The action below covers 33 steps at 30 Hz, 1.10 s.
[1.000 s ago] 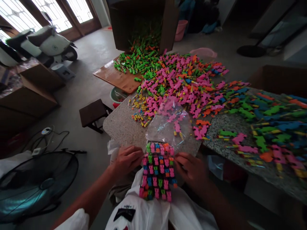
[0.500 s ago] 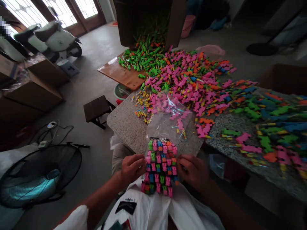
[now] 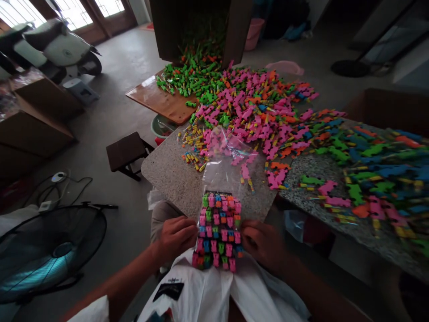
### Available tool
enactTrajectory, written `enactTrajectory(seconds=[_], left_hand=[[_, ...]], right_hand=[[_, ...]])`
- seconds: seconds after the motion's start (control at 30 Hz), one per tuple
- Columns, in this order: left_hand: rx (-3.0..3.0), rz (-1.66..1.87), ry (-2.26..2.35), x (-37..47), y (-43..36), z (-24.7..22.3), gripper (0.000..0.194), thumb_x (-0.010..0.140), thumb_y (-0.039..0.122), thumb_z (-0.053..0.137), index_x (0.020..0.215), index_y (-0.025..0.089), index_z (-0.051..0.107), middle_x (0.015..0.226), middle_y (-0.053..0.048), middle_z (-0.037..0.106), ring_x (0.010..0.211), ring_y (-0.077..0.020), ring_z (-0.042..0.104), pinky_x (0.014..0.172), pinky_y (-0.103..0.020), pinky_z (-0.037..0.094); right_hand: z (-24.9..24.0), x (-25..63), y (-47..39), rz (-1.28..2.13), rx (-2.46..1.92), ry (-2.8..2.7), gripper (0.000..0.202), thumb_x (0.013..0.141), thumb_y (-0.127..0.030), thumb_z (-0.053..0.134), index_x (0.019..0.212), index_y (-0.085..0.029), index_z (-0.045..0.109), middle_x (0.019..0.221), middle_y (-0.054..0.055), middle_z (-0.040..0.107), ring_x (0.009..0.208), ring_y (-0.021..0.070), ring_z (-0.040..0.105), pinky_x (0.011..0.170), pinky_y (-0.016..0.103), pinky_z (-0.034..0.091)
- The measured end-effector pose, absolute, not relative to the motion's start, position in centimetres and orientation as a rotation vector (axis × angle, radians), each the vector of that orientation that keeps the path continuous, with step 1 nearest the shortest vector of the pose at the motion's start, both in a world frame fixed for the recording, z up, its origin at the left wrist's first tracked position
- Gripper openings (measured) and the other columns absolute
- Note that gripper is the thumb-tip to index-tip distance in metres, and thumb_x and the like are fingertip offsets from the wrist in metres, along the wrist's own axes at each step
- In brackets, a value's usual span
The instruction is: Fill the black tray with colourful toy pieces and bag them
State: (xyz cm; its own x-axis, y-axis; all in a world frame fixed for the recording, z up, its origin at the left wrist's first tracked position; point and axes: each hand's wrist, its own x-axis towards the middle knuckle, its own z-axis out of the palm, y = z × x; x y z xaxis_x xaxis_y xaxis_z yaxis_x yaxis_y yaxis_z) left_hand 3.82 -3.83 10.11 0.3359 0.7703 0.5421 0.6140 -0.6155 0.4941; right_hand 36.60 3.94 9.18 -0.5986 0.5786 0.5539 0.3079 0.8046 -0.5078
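Note:
A clear plastic bag (image 3: 219,174) lies over the table's front edge and my lap, its lower part filled with rows of small pink, green, blue and orange toy pieces (image 3: 219,232). At the bag's left side, my left hand (image 3: 178,235) is closed, fingers pinching the plastic edge. My right hand (image 3: 259,239) is curled closed at the right side, gripping the opposite edge. The bag's upper part is see-through and spreads toward a big pile of pink toy pieces (image 3: 248,112) on the speckled table (image 3: 164,174).
Green pieces (image 3: 201,76) spill from a large box (image 3: 233,33) onto a wooden board (image 3: 157,98). More mixed pieces (image 3: 378,156) cover the right side. A stool (image 3: 125,152), a fan (image 3: 55,250) and cartons (image 3: 36,116) stand at left.
The whole view has shifted slightly, so that the table and piles appear further left. Both hands remain at the sides of the bag.

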Motion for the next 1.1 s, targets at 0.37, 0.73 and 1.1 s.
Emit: enactTrajectory(seconds=[0.37,0.73,1.1], left_hand=[[2.33,1.144,1.149,4.2,-5.8,10.2,0.009,0.101,0.015,0.066,0.109,0.017,0.069,0.09,-0.01,0.075,0.078,-0.0158,0.07,0.072,-0.028,0.058],[2.384,1.115,1.094,4.3,-6.9,10.6,0.011,0.103,0.017,0.065,0.112,0.016,0.07,0.089,-0.008,0.074,0.074,-0.0142,0.067,0.068,-0.026,0.054],[2.44,0.908,0.967,3.3,-6.2,13.0,0.016,0.104,0.026,0.066,0.117,0.019,0.072,0.094,-0.01,0.077,0.077,-0.0164,0.07,0.069,-0.028,0.056]], right_hand=[[9.8,37.2,1.7,0.595,-0.677,-2.178,0.007,0.108,-0.019,0.057,0.111,-0.024,0.061,0.102,0.006,0.075,0.081,0.0161,0.075,0.069,0.027,0.06],[10.2,37.6,-0.4,0.536,-0.759,-2.162,0.008,0.104,-0.016,0.061,0.106,-0.023,0.065,0.098,0.005,0.077,0.078,0.0162,0.075,0.07,0.026,0.06],[10.4,39.3,-1.2,0.636,-0.775,-2.264,0.014,0.107,-0.03,0.064,0.098,-0.028,0.074,0.084,0.003,0.078,0.068,0.0169,0.07,0.059,0.027,0.057]])
